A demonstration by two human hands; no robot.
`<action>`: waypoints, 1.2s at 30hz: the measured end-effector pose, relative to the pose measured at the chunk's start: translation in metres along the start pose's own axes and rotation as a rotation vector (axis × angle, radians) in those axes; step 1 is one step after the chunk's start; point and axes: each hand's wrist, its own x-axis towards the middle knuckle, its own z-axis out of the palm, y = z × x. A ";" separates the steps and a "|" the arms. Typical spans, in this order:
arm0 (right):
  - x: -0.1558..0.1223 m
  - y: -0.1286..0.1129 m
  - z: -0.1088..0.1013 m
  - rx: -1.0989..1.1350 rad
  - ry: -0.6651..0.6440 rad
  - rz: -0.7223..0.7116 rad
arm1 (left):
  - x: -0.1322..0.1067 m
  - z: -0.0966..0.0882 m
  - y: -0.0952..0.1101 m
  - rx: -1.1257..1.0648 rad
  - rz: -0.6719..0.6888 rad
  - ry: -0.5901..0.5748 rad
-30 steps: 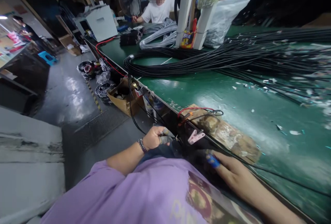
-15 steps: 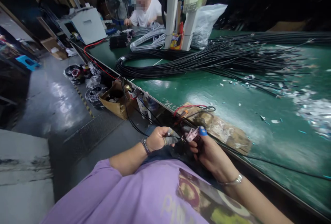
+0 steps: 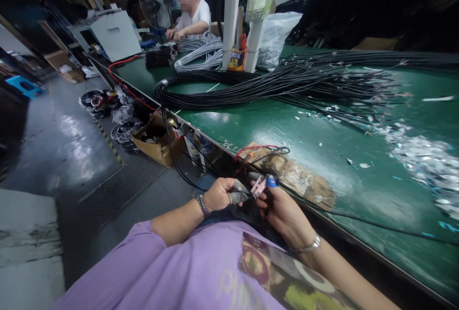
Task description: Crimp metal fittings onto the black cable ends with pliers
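Note:
My left hand [image 3: 219, 195], with grey covers on the thumb and finger, pinches the end of a thin black cable [image 3: 181, 172] that runs down from the bench edge. A small pale pink hand tool [image 3: 258, 186] is in my right hand [image 3: 279, 210], whose thumb wears a blue cover. The tool's front touches or nearly touches the cable end at my left fingertips; the exact contact is too small to make out. Both hands are close together in front of the bench edge, beside a worn wooden board [image 3: 304, 182].
On the green bench [image 3: 247, 126] lies a long bundle of black cables [image 3: 229, 91]. White scraps [image 3: 423, 157] are scattered at the right. A white post [image 3: 231, 18] and a plastic bag [image 3: 278, 40] stand behind. Across the bench sits a co-worker [image 3: 193, 14]. A cardboard box [image 3: 158, 145] is below left.
My right hand has brought the pink tool closer to my left fingertips, and the bare wire ends seen before are now hidden. The co-worker's hands have come together. The view has shifted slightly.

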 end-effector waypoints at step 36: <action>0.001 0.022 -0.042 -0.130 -0.108 0.106 | -0.026 -0.004 0.009 -0.409 -0.218 0.579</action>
